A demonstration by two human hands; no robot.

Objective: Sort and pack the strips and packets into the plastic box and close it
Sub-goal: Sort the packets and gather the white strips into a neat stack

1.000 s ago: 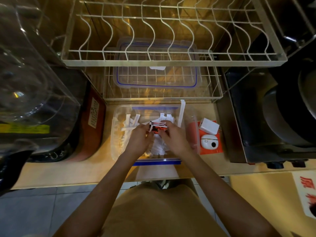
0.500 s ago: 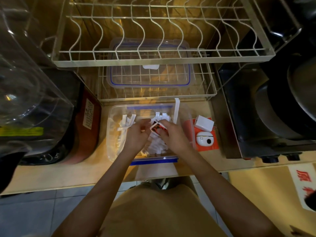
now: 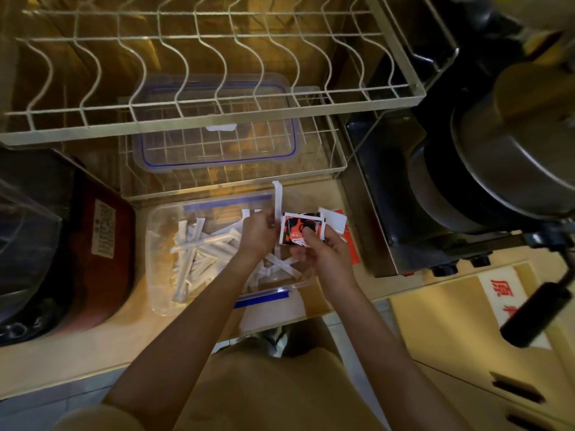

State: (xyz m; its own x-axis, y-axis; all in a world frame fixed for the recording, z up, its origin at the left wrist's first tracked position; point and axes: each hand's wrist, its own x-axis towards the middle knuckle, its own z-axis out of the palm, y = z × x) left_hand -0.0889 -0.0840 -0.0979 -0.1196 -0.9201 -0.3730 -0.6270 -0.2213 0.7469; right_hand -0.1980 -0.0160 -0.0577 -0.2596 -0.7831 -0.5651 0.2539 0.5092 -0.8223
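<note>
Two bare forearms reach up from the bottom of the frame and meet at centre, over the clear plastic box [image 3: 155,259] on the wooden counter [image 3: 93,346]. Right hand [image 3: 323,253], centre-right, is bent at the wrist w/ fingers curled; thumb on top pins a red/black packet [image 3: 300,230] against the fingers, face up, held over the box's right end; more packet edges seem stacked behind it, count unclear. Left hand [image 3: 259,233], just left of it, is seen from the back w/ knuckles up, fingers curled toward a tall white strip [image 3: 277,199] that stands upright at the box's far wall; looks like a pinch on it, but the fingertips are hidden so contact isn't certain. The hands are nearly touching. A loose pile of white strips [image 3: 199,247] lies crisscrossed in the box's left and middle part; blue latch [image 3: 263,298] at the near rim. The box lid [image 3: 217,126], clear w/ a blue seal, sits on the lower wire shelf [image 3: 326,144] above centre, under the big dish rack [image 3: 217,63] across the top. White small box [image 3: 336,219] & red card [image 3: 353,250] are just right of the box, partly behind the right hand. Red-brown appliance [image 3: 93,244] at left, steel unit w/ dark pot [image 3: 497,169] at right.
</note>
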